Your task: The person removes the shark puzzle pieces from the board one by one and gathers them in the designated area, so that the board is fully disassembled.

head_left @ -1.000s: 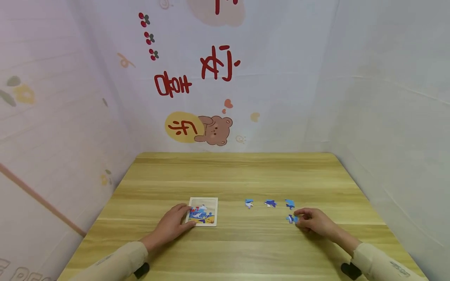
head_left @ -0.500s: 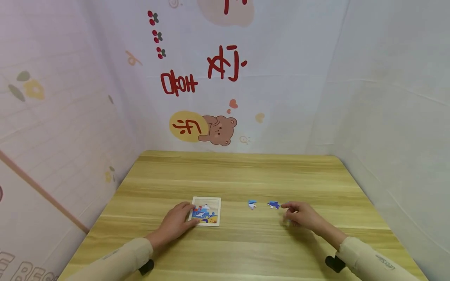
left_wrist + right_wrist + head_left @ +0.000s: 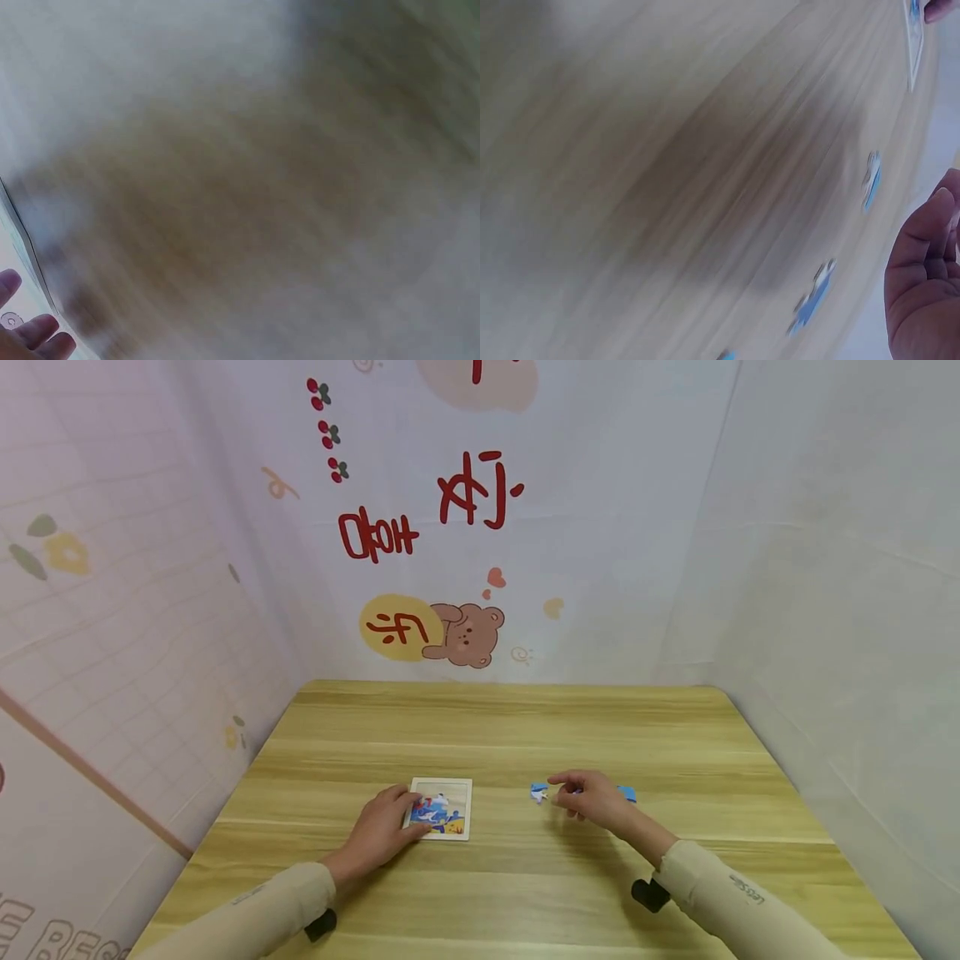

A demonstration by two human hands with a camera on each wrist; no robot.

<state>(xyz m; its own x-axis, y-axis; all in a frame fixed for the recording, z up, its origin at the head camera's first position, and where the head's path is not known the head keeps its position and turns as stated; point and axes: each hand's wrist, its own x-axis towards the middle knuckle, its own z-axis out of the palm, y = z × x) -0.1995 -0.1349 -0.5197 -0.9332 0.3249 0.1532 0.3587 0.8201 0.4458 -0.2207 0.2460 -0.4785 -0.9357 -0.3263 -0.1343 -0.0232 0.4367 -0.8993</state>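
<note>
My left hand (image 3: pixel 380 827) rests at the left side of a white-framed jigsaw puzzle tray (image 3: pixel 467 818), its fingers and thumb over the frame's left edge. A sea picture with blue and yellow parts fills the tray's lower portion. My right hand (image 3: pixel 588 800) hovers over the table to the right, thumb and fingers drawn together on what seems to be a puzzle piece, mostly hidden. Ahead of its fingertips lies a blue-and-white puzzle piece (image 3: pixel 537 792). A dark blue piece (image 3: pixel 812 296) lies below the hand in the right wrist view. Behind the wrist shows a light blue piece (image 3: pixel 627 794).
The wooden table (image 3: pixel 510 727) has a fabric wall (image 3: pixel 615 527) at its back and more fabric on both sides. Bare tabletop lies between the tray and the loose pieces. The left wrist view shows mostly blurred tabletop (image 3: pixel 225 195).
My right hand has moved left from the rightmost pieces toward the tray. The lower right puzzle piece has left its place on the table. My left hand stays at the tray.
</note>
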